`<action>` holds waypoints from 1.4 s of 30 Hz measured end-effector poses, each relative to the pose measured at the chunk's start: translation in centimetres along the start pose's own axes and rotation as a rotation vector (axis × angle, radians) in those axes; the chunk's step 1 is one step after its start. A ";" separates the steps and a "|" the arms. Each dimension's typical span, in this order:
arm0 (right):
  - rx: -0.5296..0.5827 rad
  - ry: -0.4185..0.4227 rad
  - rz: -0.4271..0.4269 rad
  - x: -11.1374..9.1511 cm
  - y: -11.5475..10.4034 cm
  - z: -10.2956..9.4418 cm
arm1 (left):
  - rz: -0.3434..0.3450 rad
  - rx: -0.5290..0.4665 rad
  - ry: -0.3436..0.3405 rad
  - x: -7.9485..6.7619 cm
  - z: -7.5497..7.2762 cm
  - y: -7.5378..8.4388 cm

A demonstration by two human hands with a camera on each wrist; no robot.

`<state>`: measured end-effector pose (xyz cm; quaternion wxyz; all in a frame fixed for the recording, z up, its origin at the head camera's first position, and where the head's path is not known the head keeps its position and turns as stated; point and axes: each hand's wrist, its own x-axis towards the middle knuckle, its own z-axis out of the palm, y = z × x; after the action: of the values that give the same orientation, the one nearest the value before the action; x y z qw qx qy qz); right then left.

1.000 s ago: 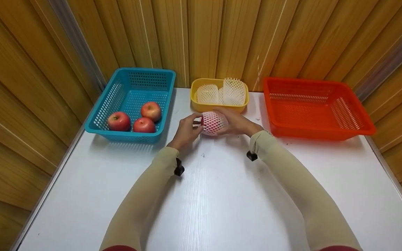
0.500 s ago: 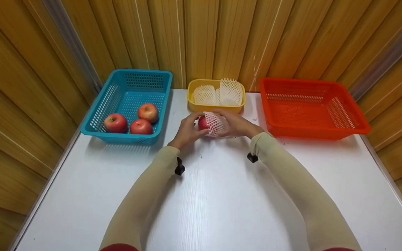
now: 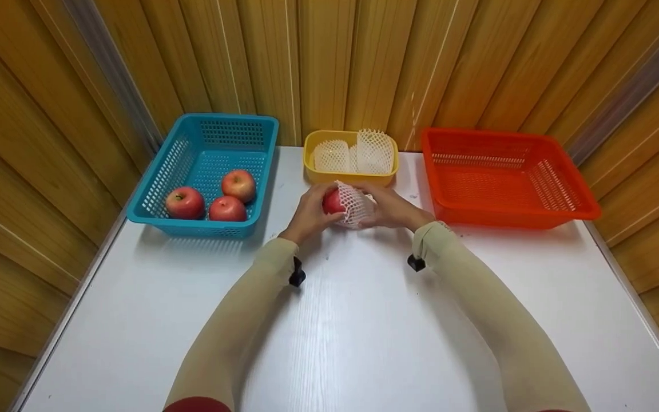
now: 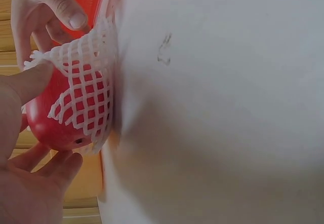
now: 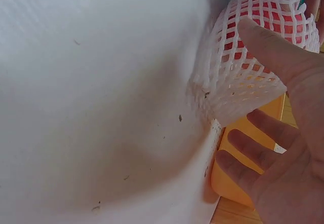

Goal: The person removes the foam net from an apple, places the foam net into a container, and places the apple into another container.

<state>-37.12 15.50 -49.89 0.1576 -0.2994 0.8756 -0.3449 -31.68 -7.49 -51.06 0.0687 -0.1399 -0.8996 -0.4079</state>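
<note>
A red apple [image 3: 333,201] sits partly inside a white foam net sleeve [image 3: 354,207] on the table, in front of the yellow box. Its bare left side shows. My left hand [image 3: 309,213] grips this bare end; in the left wrist view, the thumb lies over the apple [image 4: 48,117] and the fingertips are under it. My right hand [image 3: 389,207] holds the sleeve from the right. In the right wrist view its thumb presses the net [image 5: 253,51], while several fingers are spread apart below; the index finger seems hidden behind the net.
A blue basket [image 3: 203,228] with 3 apples stands at the left. The yellow box [image 3: 349,178] at the back holds more foam net sleeves [image 3: 375,151]. At the right is an orange-red basket [image 3: 509,214]. Wood-panelled walls [image 3: 329,63] enclose the white table [image 3: 358,332].
The sleeve's left edge has shifted right, baring more of the apple. My left hand has closed further round the apple's bare side. The whole view has drifted slightly.
</note>
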 end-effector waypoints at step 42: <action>-0.031 0.053 0.055 0.6 0.3 0.5 | -0.176 -0.003 -0.030 -0.1 0.6 0.6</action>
<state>-37.50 15.01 -50.57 0.1390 -0.2683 0.8927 -0.3345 -31.39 -6.64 -51.05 0.0190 -0.0667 -0.9087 -0.4116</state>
